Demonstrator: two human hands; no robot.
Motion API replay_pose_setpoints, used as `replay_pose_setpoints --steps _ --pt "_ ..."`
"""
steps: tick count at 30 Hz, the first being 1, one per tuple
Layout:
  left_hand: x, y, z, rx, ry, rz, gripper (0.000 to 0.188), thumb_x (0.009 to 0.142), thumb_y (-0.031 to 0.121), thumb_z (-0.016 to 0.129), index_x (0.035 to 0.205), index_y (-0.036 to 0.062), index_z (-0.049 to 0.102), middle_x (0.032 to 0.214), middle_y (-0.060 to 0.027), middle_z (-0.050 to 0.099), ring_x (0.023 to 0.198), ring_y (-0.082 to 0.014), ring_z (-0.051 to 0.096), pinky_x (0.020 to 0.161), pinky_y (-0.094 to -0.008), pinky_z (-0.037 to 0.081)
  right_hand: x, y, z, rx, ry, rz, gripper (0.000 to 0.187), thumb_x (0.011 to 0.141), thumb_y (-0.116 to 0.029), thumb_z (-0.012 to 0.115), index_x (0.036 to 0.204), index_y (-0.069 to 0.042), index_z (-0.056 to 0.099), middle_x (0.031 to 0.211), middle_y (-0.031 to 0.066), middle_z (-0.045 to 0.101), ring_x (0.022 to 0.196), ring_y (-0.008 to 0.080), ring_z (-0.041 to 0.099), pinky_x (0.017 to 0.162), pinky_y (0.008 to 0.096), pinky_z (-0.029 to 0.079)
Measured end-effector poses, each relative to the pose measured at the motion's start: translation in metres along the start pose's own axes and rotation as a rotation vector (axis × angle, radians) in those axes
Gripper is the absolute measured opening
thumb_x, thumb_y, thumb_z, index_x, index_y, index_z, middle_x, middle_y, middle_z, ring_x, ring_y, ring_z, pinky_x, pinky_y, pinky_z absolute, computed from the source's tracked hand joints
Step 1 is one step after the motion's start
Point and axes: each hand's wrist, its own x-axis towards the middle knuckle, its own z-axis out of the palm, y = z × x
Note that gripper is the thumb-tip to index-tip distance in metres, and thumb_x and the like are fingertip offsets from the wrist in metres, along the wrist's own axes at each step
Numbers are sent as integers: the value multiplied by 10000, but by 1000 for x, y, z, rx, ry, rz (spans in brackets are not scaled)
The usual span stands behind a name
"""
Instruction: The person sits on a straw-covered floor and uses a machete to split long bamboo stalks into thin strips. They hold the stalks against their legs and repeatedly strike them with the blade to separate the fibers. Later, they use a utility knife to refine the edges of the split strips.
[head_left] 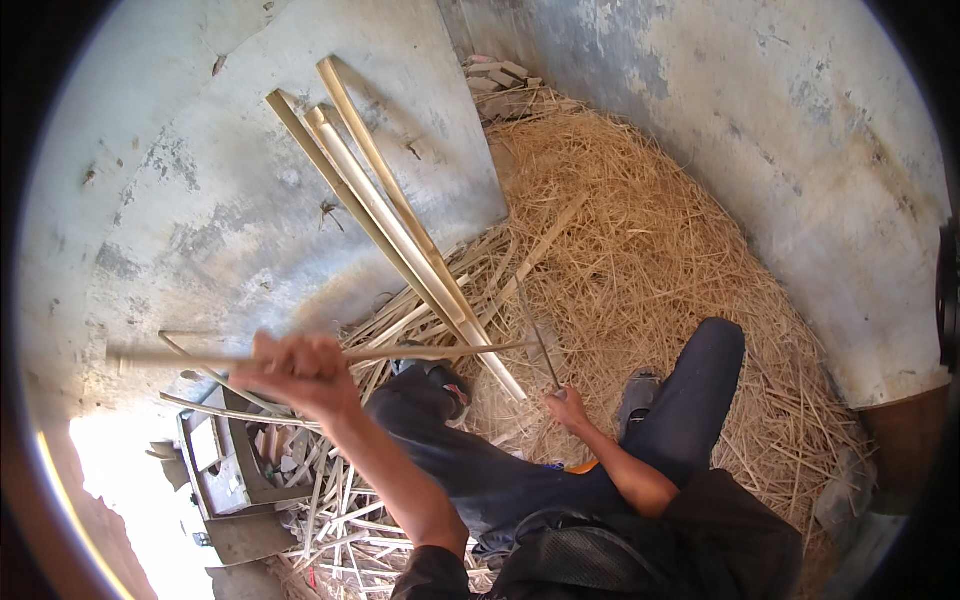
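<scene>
In our left hand point(305, 376), a gripped strip point(420, 353) — unfinished, we judge; our right hand point(567, 409) grips a thin tool point(548, 364). Beyond both — shavings point(630, 200) heaped, bamboo lengths point(385, 208) seemingly left.

Stained, patchy grey walls point(720, 130) flank a straw-littered floor point(650, 220), with bright light point(145, 490) at lower left.

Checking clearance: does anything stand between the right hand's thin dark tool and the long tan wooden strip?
Nothing visible: the strip, in the left hand, appears to end beside the tool; whether they touch is unclear.
</scene>
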Motion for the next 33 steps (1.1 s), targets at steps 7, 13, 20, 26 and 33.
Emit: replay_pose_setpoints --steps 7,13,20,26,33 --pt "-28 123 -92 -603 -596 187 479 1041 458 543 676 168 434 463 105 364 336 -3 291 277 -187 247 -4 -65 -13 373 -42 58 441 997 -394 622 1170 8 673 524 -34 433 385 68 386 392 283 399" --pt "-75 195 -190 -858 -680 163 440 917 162 668 538 193 446 393 45 404 332 -54 427 327 -186 317 -19 -161 -22 668 -131 -54 546 1009 -529 556 1189 -25 665 478 -73 291 374 55 304 442 248 380" --pt "-124 181 -212 -738 51 355 364 969 280 701 757 152 434 549 76 411 429 -10 391 442 -172 403 -38 -219 -37 1019 -207 -126 368 1006 -335 611 1181 -13 639 503 -88 297 412 53 292 508 244 365" --pt "-162 142 -240 244 794 -163 793 924 828 259 931 79 522 636 -47 497 539 -198 531 662 -303 514 -54 -251 -46 1122 -223 -240 269 998 -282 601 1084 -30 635 507 -89 272 401 52 272 475 234 347" --pt "-204 164 -285 782 -63 -1397 1142 819 939 52 1004 -23 638 753 -177 694 715 -256 711 721 -367 566 -69 -281 -69 986 -183 -397 299 984 -288 614 1074 -5 637 492 -94 277 397 49 273 474 240 346"
